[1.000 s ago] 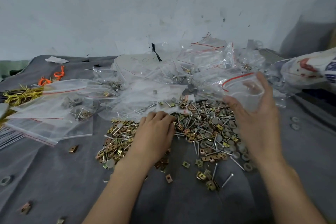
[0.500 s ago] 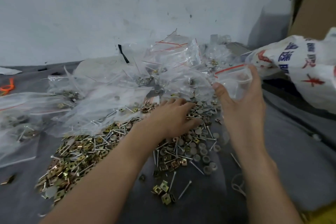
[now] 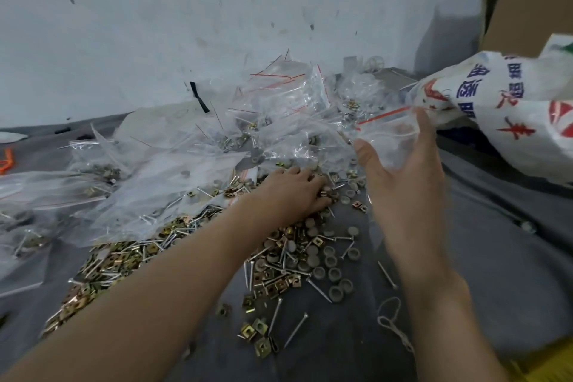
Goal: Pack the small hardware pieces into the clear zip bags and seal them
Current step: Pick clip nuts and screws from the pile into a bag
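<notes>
The left hand reaches forward, palm down, fingers curled onto the pile of nails, square nuts and round caps on the grey surface. Whether its grip holds a piece, I cannot tell. The right hand, raised beside it, pinches a clear zip bag between thumb and fingers, above the pile's far right edge.

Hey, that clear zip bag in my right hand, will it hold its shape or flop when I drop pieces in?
Probably floppy: the clear zip bag is thin, creased film that bends in the right hand. Likely very light, since it looks empty. Its mouth may collapse unless held open.
</notes>
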Motion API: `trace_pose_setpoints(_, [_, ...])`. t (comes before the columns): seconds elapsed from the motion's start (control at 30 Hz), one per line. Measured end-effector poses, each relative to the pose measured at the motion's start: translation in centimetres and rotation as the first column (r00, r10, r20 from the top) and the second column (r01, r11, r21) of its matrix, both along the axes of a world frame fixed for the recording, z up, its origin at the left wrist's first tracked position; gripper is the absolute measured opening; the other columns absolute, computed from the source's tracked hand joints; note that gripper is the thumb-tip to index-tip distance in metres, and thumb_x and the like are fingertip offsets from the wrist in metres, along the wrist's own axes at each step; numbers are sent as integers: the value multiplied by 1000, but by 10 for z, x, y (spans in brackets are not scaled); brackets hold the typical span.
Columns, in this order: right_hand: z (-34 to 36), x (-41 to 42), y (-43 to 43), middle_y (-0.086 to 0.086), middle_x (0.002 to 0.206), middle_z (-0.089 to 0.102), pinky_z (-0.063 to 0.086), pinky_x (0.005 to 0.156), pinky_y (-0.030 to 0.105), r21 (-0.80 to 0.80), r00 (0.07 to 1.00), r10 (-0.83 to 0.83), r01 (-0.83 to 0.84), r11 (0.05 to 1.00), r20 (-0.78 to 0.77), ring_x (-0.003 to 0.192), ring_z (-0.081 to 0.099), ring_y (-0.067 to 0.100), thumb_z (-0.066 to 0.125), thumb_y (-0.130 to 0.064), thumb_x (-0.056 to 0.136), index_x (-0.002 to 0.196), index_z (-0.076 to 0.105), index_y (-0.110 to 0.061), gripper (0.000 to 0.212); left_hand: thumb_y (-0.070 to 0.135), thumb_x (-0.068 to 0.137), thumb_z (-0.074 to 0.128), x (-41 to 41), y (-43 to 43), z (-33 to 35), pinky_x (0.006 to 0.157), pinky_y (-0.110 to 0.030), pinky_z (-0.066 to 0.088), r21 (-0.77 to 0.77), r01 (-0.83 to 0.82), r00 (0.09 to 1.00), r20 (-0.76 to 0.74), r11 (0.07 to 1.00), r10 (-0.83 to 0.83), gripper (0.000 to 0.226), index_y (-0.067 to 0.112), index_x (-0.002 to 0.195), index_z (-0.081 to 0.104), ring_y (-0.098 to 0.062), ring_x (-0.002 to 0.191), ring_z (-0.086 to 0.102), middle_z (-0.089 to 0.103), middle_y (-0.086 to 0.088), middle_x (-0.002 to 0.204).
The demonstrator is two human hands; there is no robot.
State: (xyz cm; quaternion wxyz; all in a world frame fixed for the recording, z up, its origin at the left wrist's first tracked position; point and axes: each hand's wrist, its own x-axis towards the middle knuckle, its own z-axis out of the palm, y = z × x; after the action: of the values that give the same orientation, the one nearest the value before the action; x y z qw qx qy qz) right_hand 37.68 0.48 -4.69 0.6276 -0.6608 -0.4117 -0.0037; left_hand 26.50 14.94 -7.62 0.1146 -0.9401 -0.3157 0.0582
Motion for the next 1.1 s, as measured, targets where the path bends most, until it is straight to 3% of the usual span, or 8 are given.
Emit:
trace_pose_setpoints(0.17, [-2,-6,3,-5,159,37,26,107,22,-9,999,44,-44,999,20,145,34,14,68,-48,91,157,26,-27,82,46,105,28,-33,8,16,82,-41,52,90,22,1000,10,996,-23,45,17,137,41,-26,125,50,49,-7,140])
trace_pose_setpoints(0.33, [-5,-13,3,0,157,40,34,114,38,-77,991,105,-99,992,80,142,38,21,67,-48,92,156,27,-26,79,46,104,28,-86,6,21,66,-37,51,101,-70,988,144,992,55,37,18,120,47,-23,95,60,56,0,109])
trace_pose_setpoints(0.57, [-9,-28,7,2,155,41,35,108,42,-234,959,207,-160,959,192,134,33,20,67,-45,92,157,24,-26,80,51,102,28,-134,-15,18,66,-38,49,28,-280,911,324,960,256,36,25,103,52,-23,86,61,57,6,91])
trace_pose_setpoints(0.8, [-14,-56,20,1,153,45,35,109,43,-362,916,336,-244,900,218,137,40,25,67,-48,90,156,23,-30,82,39,101,45,-159,-42,10,89,-41,42,-195,-369,576,720,909,388,32,22,111,69,-25,106,54,63,3,108])
trace_pose_setpoints(0.87, [-17,-65,23,1,152,45,34,110,41,-390,894,378,-267,881,240,137,39,23,67,-47,91,157,21,-30,82,34,102,47,-165,-48,8,83,-37,40,-248,-336,477,787,909,391,31,17,117,68,-24,100,55,59,3,99])
trace_pose_setpoints(0.93, [-20,-71,26,-1,154,43,34,112,42,-414,869,419,-290,863,265,137,39,22,65,-49,91,157,19,-31,83,33,102,47,-171,-52,8,79,-31,38,-236,-322,474,798,917,372,35,15,127,63,-17,94,54,55,5,93])
trace_pose_setpoints(1.0, [-22,-77,28,-3,157,39,32,114,42,-435,847,450,-304,847,284,139,37,21,63,-50,92,158,16,-33,83,35,102,46,-180,-56,10,69,-32,42,-254,-297,442,818,920,369,30,17,117,66,-7,81,54,58,8,85])
trace_pose_setpoints(1.1, [-26,-83,30,-6,157,38,30,113,40,-454,824,469,-302,838,317,138,35,19,63,-49,92,157,16,-35,82,43,100,41,-190,-60,11,66,-40,48,-334,-272,375,827,902,419,35,17,94,63,-9,70,56,62,1,73])
